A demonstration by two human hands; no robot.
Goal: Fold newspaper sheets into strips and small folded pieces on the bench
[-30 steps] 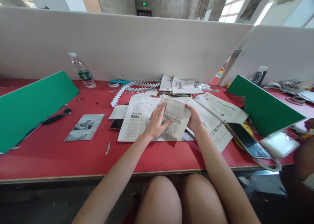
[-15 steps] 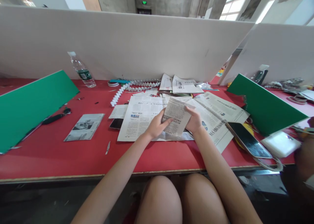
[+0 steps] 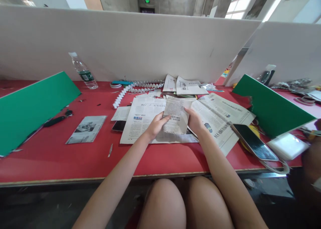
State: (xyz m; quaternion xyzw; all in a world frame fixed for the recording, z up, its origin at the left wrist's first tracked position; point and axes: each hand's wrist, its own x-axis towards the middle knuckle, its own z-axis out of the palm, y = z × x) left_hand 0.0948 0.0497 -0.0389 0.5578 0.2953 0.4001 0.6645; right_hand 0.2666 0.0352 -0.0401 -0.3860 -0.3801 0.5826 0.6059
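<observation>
Between my two hands is a small rectangular piece of newspaper (image 3: 176,113), printed side up and nearly upright. My left hand (image 3: 158,124) grips its left edge, thumb on top and the other fingers hidden beneath. At its right edge my right hand (image 3: 194,120) pinches it, with the fingers mostly behind the paper. Below both hands lies a larger newspaper sheet (image 3: 140,128), spread on the red table. Another newspaper sheet (image 3: 220,111) slants to the right under it. A folded newspaper piece (image 3: 87,130) with a grey photo lies apart on the left.
A phone (image 3: 254,142) and a white box-like device (image 3: 288,146) sit at the right. Green boards (image 3: 37,111) stand on both sides. A water bottle (image 3: 84,73) leans by the partition (image 3: 130,45). A folded white paper chain (image 3: 122,95) lies at the back. A small blade (image 3: 110,150) rests in front.
The piece of newspaper has turned from a tilt to nearly straight and shifted slightly left. Both hands have moved a little left with it, still holding its sides.
</observation>
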